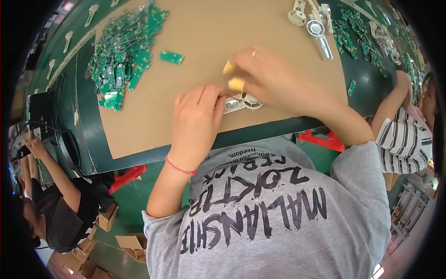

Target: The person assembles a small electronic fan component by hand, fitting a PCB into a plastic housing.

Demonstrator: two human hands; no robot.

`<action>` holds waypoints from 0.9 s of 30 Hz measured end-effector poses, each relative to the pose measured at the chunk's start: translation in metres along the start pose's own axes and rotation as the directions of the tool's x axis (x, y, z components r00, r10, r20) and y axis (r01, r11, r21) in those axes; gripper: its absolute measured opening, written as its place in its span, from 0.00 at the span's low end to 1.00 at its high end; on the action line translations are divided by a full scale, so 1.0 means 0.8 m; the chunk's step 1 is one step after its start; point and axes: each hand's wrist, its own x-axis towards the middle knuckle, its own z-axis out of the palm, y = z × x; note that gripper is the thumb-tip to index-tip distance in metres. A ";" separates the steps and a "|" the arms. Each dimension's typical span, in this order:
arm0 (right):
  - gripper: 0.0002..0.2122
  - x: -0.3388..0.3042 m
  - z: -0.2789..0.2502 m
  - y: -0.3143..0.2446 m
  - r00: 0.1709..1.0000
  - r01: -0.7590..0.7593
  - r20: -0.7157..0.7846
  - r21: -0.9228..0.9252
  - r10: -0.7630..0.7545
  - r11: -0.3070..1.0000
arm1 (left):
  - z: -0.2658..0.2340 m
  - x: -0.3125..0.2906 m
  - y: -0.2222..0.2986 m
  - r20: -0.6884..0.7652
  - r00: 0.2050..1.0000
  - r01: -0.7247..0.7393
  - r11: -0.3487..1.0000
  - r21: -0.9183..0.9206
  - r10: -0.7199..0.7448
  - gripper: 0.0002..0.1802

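Note:
A small white handheld fan housing (233, 105), with a round ring-shaped head and a short handle, lies near the front edge of the brown board. My left hand (195, 116) is closed on its handle end, fingertips bent over it. Thin dark-red wires run from beside the left fingertips toward the round head. Over that head is my right hand (267, 76), with yellow covers on two fingertips and a ring on one finger. Motion smears its fingers, so whether anything sits between them cannot be made out.
A brown board (200, 28) covers the dark green table. At its far left is a heap of green circuit boards (127, 51), with one single board (171, 57) beside it. White fan parts (316, 29) lie far right. People sit at both sides, near red stools (320, 138).

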 end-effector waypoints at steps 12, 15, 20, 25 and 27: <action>0.05 -0.019 0.015 -0.010 0.999 -0.002 -0.039 0.208 0.011 0.978 | -0.050 0.071 -0.102 0.050 0.978 -0.207 0.915 0.347 0.202 0.11; 0.04 -0.016 0.004 -0.013 0.991 -0.117 -0.014 0.356 0.130 0.927 | -0.052 0.075 -0.110 0.151 0.987 -0.096 0.955 0.281 0.055 0.09; 0.04 -0.020 -0.011 -0.033 0.931 -0.322 0.094 0.665 0.352 0.674 | -0.032 0.043 -0.013 -0.065 0.988 0.096 0.885 -0.455 -0.141 0.08; 0.04 -0.018 -0.020 -0.052 0.904 -0.348 0.173 0.830 0.391 0.437 | -0.015 0.025 0.025 -0.298 0.945 -0.019 0.885 -0.466 -0.137 0.11; 0.04 -0.017 -0.020 -0.054 0.906 -0.343 0.184 0.845 0.381 0.410 | -0.015 0.024 0.030 -0.312 0.939 -0.013 0.895 -0.446 -0.142 0.12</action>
